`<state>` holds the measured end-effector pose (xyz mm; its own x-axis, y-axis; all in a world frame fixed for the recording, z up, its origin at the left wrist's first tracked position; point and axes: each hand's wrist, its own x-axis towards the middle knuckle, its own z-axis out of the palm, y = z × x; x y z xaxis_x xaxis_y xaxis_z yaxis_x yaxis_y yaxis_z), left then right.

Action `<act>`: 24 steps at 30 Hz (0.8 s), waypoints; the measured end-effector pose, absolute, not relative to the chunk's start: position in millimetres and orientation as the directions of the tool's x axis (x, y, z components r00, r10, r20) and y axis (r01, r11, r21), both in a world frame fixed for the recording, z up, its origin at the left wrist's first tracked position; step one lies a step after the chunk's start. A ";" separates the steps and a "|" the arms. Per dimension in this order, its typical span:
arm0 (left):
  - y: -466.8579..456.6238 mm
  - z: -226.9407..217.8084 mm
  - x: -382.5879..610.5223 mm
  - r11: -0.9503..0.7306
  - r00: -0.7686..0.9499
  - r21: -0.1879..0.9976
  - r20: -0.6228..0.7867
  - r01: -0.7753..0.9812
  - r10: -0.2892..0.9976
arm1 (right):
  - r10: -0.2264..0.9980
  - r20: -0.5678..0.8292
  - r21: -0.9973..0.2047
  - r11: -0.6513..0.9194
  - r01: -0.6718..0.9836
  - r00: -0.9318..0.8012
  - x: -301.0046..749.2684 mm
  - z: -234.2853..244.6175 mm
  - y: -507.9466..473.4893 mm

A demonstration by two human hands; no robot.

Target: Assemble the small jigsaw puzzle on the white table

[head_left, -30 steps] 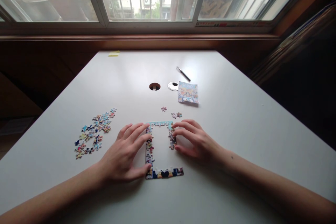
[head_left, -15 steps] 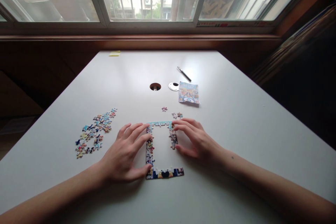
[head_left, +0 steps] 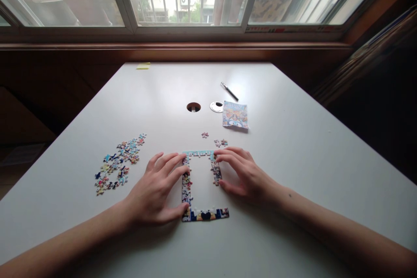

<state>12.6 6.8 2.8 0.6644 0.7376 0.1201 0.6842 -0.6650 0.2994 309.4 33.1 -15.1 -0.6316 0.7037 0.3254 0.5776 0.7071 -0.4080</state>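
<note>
left hand (head_left: 159, 189), right hand (head_left: 241, 171): spread, touching | puzzle frame (head_left: 186, 190): rectangular, knobbly inside, 1 gap lower right | tabletop (head_left: 293, 139): smooth, white

Puzzle border (head_left: 186, 189): on table (head_left: 302, 152)
Piece cluster (head_left: 114, 165): left of border
Left hand (head_left: 156, 189): at border's left side
Right hand (head_left: 239, 171): at border's right side
Loose pieces (head_left: 205, 135): 3, behind border
Packet (head_left: 235, 115): behind border, rightward
Pen (head_left: 230, 91): farther behind border, rightward
</note>
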 end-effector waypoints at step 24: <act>7.1 4.1 12.9 -0.665 0.663 0.297 0.123 0.685 0.739 | 0.719 0.384 -0.482 0.692 0.538 -0.580 311.6 -14.0 34.3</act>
<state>12.9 7.1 4.1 0.6627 0.7386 0.1234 0.6854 -0.6647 0.2975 311.6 34.3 -14.0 -0.5798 0.7186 0.3840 0.5382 0.6916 -0.4817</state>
